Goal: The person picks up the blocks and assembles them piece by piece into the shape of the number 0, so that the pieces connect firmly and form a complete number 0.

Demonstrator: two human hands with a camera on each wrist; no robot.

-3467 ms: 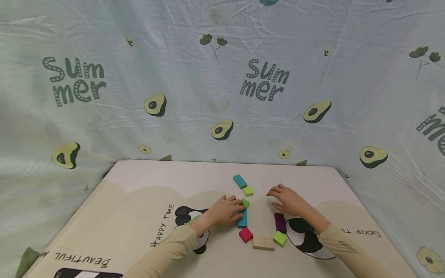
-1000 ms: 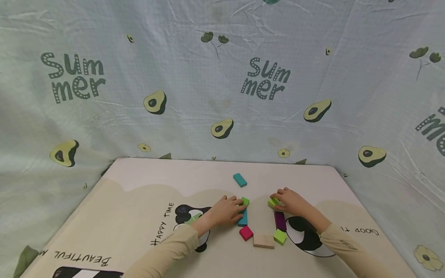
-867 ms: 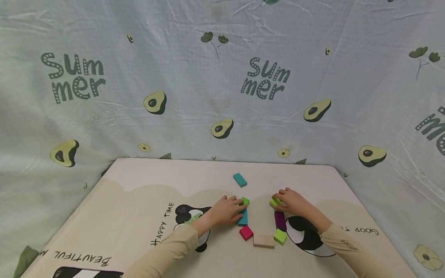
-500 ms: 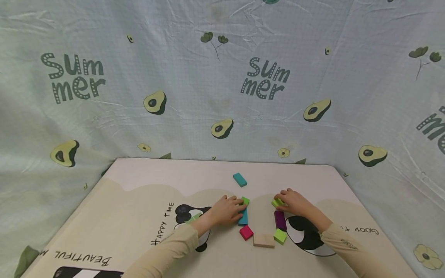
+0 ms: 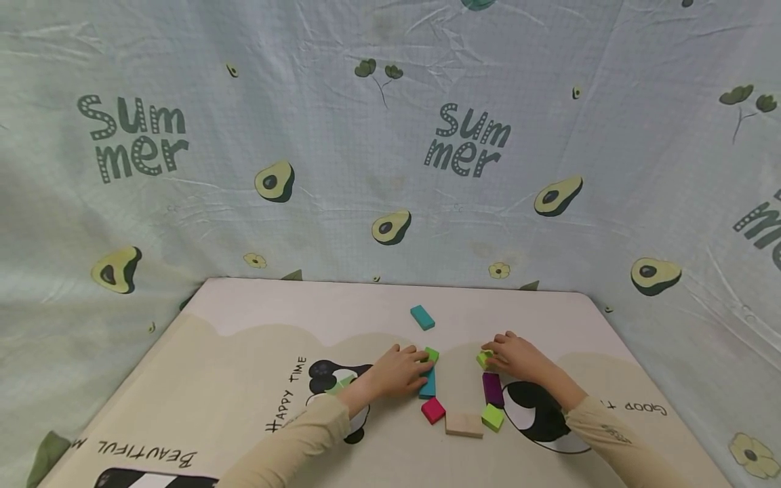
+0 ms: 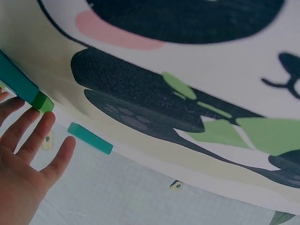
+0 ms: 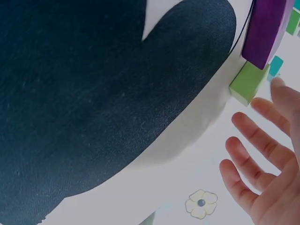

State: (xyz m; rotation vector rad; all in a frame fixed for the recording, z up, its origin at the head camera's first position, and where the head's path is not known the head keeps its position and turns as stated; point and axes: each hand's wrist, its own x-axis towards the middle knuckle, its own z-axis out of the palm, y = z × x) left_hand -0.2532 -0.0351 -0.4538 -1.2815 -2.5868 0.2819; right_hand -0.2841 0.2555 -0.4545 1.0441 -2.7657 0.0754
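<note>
The left hand lies with its fingers on a green block and a blue block that stand end to end. In the left wrist view its fingers are spread and loosely extended, a fingertip at the green block. The right hand is at a yellow-green block, which sits against the far end of a purple block. In the right wrist view its fingers are relaxed and apart, the index fingertip and thumb close beside the yellow-green block; whether they touch it I cannot tell.
A red block, a plain wooden block and another yellow-green block link the two rows at the near side. A teal block lies alone farther back on the printed table. A patterned curtain hangs behind.
The right hand has brought the yellow-green block from beside the teal block to the purple block's far end, and its fingers have loosened. The left hand has stayed put.
</note>
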